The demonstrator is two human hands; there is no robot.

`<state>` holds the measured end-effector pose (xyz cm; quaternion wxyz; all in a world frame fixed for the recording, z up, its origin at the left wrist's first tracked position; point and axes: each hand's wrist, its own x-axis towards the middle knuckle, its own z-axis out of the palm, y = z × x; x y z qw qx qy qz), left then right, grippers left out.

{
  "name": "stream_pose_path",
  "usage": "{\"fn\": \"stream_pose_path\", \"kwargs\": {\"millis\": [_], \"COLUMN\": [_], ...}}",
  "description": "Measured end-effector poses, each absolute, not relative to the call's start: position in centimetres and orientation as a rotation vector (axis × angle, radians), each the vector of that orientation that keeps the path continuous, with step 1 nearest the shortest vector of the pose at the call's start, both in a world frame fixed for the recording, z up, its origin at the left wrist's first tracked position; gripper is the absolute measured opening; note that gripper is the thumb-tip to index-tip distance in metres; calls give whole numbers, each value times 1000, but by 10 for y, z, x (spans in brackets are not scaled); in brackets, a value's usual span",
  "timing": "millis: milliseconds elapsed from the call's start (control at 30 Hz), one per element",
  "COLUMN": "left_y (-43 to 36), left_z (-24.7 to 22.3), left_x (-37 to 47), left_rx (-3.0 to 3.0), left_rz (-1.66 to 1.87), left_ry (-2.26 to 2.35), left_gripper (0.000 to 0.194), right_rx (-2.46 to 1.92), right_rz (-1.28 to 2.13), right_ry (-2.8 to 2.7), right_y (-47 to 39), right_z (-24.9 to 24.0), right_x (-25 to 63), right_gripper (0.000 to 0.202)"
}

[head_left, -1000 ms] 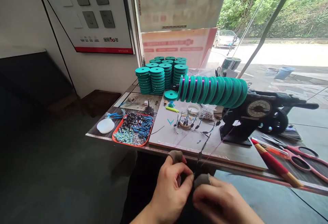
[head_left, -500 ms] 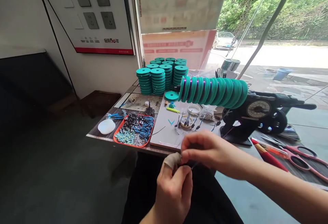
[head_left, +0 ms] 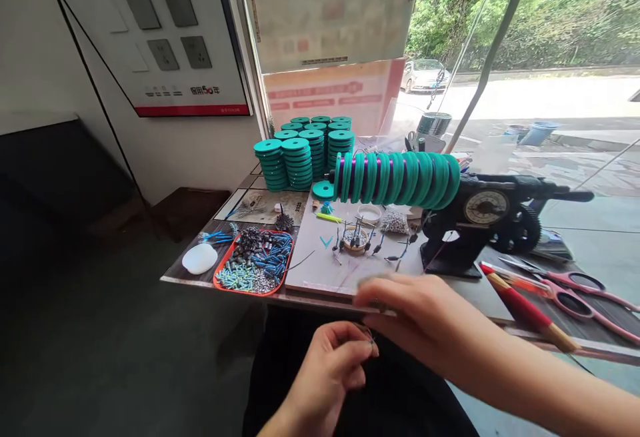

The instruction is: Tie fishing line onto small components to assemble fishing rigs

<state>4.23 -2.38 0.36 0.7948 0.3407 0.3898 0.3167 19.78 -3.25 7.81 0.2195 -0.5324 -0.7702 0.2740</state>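
My left hand, low in the middle over the dark-clad lap, is closed, thumb and forefinger pinching something small and thin like a line, too fine to make out. Just above it to the right is my right hand, palm down at the front edge of the board, its fingers bent together and partly blurred; what they hold, if anything, is hidden. Beyond the hands, a small round dish of beads sits on the board with dark-tipped pieces around it. A red tray of blue, black and pale green small parts lies left of the board.
Green spools stand stacked at the back. More spools sit on the shaft of a black winding machine at right. Scissors and a red-handled tool lie front right. A white round lid is far left.
My hands have moved apart, the right one turning palm down. The beige covering seen on a left finger is out of sight. A dark piece now shows on the board's right part. The view has shifted.
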Motion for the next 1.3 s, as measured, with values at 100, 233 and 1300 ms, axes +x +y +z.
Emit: {"fn": "stream_pose_path", "kwargs": {"millis": [100,233,1300], "left_y": [-25,-31,-31], "left_z": [-3,-9,-1], "left_x": [47,57,61], "left_rx": [232,118,111], "left_rz": [464,317,147], "left_ry": [645,518,357], "left_gripper": [12,19,21], "right_rx": [-1414,-1294,-1012], "right_rz": [512,657,1026], "right_ry": [-2304,-2227,-2026], "right_y": [-57,-63,-41], "right_z": [58,34,42], "right_x": [219,232,239], "right_gripper": [22,22,6]}}
